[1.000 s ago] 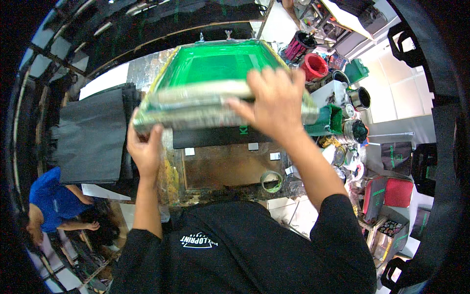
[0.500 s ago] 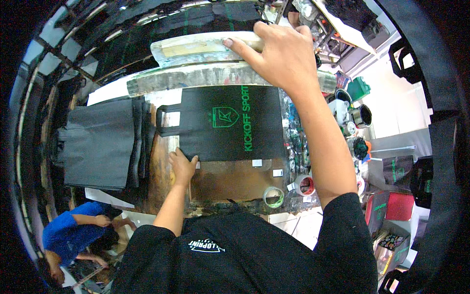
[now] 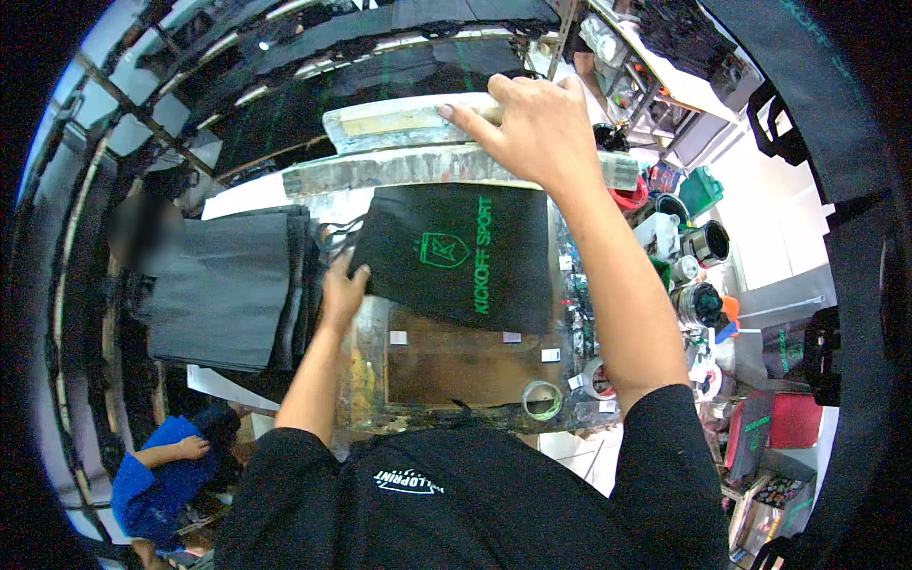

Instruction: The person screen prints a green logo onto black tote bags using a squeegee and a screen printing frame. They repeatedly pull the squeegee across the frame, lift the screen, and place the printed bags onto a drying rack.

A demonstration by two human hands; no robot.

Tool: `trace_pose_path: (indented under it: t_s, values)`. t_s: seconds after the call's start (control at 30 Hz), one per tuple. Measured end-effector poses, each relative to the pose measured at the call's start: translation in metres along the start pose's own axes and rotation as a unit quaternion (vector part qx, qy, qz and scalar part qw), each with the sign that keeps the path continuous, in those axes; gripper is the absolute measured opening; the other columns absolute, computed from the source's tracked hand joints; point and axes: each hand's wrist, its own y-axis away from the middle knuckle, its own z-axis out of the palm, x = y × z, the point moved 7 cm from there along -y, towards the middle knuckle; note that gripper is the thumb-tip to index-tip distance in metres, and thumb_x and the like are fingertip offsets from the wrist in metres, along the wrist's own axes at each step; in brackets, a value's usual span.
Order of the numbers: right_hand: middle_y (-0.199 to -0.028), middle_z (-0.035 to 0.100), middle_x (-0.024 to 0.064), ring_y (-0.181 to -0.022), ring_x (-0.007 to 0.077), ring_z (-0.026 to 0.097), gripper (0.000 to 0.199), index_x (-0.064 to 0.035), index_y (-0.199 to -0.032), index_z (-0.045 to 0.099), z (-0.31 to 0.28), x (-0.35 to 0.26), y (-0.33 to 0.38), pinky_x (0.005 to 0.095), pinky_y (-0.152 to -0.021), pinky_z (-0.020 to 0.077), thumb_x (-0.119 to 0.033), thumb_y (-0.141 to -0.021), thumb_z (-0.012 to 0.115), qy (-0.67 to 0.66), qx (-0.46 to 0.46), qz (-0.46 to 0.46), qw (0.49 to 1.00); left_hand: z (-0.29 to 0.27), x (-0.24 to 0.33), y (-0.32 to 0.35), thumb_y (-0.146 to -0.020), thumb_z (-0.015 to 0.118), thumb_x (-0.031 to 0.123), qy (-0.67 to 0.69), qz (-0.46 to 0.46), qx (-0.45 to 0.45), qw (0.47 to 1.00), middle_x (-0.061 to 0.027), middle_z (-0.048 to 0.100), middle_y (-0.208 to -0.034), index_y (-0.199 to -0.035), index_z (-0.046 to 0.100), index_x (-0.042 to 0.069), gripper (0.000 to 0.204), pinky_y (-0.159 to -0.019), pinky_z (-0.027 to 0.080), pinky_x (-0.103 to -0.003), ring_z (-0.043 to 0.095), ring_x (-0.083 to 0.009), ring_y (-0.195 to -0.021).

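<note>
In the middle of the worktable lies a flat black tote bag (image 3: 399, 275) with a green shield emblem and green lettering, slightly skewed. My left hand (image 3: 344, 285) pinches its left edge, near the narrow handles (image 3: 344, 233). Beyond the bag, my right hand (image 3: 541, 128) is closed over the right part of a long pale board (image 3: 408, 122), smeared with paint. It looks like a squeegee, and my far fingers are partly hidden. Just below this board runs a stained grey wooden bar (image 3: 380, 171), like one side of a raised printing frame.
A stack of black bags (image 3: 223, 285) stands to the left. Brown board (image 3: 456, 366) shows nearer me, with tape rolls (image 3: 542, 400) at its right. Paint cans (image 3: 708, 244) crowd the right side. At lower left is a person in a blue shirt (image 3: 166, 484).
My left hand has moved from the brown board to the bag's left edge and taken hold of it. The bag has turned slightly. My right hand keeps its grip on the pale board.
</note>
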Motion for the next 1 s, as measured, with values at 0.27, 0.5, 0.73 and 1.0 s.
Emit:
trace_pose_path:
  t_s: [0.27,0.5,0.73,1.0]
  values:
    - [-0.080,0.073,0.0162,-0.083,0.0358,0.071,0.063,-0.0061,-0.082,0.065,0.002,-0.008,0.008,0.0514,-0.082,0.0451,-0.066,-0.098,0.059,-0.008,-0.024,-0.001,1.000,-0.272,0.037,-0.012,-0.096,0.077,0.012,0.141,-0.180,0.099,0.969,-0.0059,0.077,-0.108,-0.131,0.068,-0.001,0.038,-0.066,0.058,-0.025,0.072,-0.0104,-0.081]
    - [-0.084,0.072,0.0182,-0.090,0.0374,0.071,0.059,-0.0044,-0.092,0.068,-0.010,-0.014,0.007,0.0524,-0.088,0.0450,-0.063,-0.099,0.061,-0.018,-0.008,0.012,1.000,-0.469,-0.049,0.092,-0.098,0.075,0.011,0.225,-0.194,0.287,0.911,-0.0038,0.074,-0.120,-0.144,0.057,0.006,0.049,-0.079,0.060,-0.032,0.073,-0.0147,-0.096]
    - [-0.088,0.072,0.0216,-0.093,0.0389,0.069,0.054,-0.0028,-0.094,0.068,-0.005,-0.017,0.002,0.0525,-0.094,0.0436,-0.056,-0.100,0.062,0.018,-0.092,0.034,0.995,-0.491,-0.225,0.182,-0.097,0.076,0.017,0.222,-0.279,0.409,0.840,-0.0016,0.071,-0.114,-0.130,0.064,0.013,0.036,-0.076,0.050,-0.042,0.065,-0.0178,-0.095]
    - [-0.092,0.072,0.0213,-0.095,0.0399,0.070,0.054,-0.0029,-0.101,0.070,-0.009,-0.021,0.005,0.0544,-0.099,0.0429,-0.056,-0.101,0.060,0.026,-0.095,0.028,0.995,-0.396,-0.273,0.243,-0.093,0.075,0.059,-0.060,-0.403,0.645,0.646,-0.0298,0.066,-0.132,-0.138,0.054,-0.010,0.085,-0.108,0.048,-0.048,0.060,-0.0471,-0.128]
